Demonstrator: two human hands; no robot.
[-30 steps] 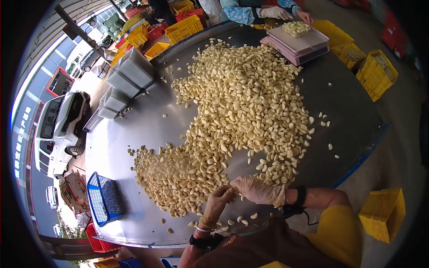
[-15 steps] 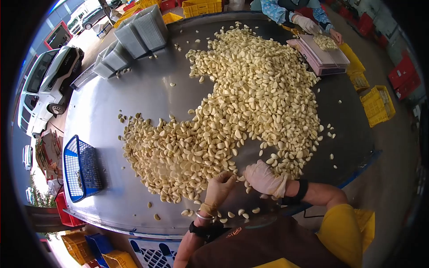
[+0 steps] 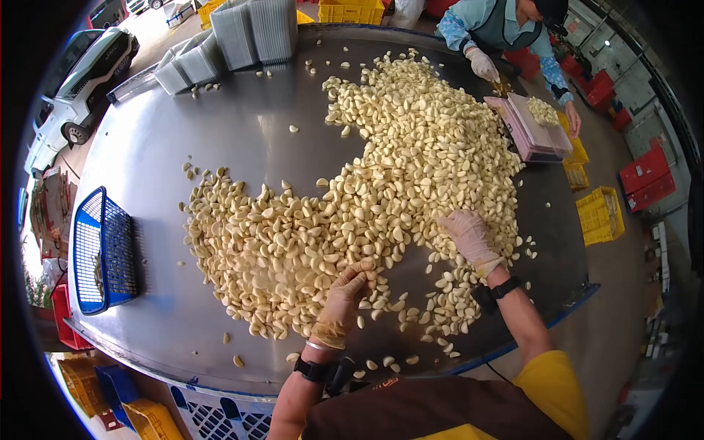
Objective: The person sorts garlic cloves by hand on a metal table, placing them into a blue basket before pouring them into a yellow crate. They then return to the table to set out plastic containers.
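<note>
A broad heap of peeled garlic cloves (image 3: 433, 147) spreads over the metal table. At the heap's near edge is my left hand (image 3: 345, 297), in a thin glove, thumb and fingertips pinched together. What sits between them, if anything, is too small to tell. My gloved right hand (image 3: 469, 238) reaches onto the right side of the heap, palm down, its fingers stretched out and touching cloves. A smaller group of loose cloves (image 3: 455, 301) lies just below it, near my right wrist.
A blue basket (image 3: 106, 253) stands at the table's left. Clear plastic trays (image 3: 253, 37) are stacked at the far left. At the far right, a co-worker's gloved hand (image 3: 482, 64) is beside a scale (image 3: 532, 132) bearing cloves. Yellow crates (image 3: 601, 216) sit beyond the right edge.
My right hand has moved away from my left hand, forward and right onto the heap, and its fingers have spread. Loose cloves now lie below it. The view has shifted slightly.
</note>
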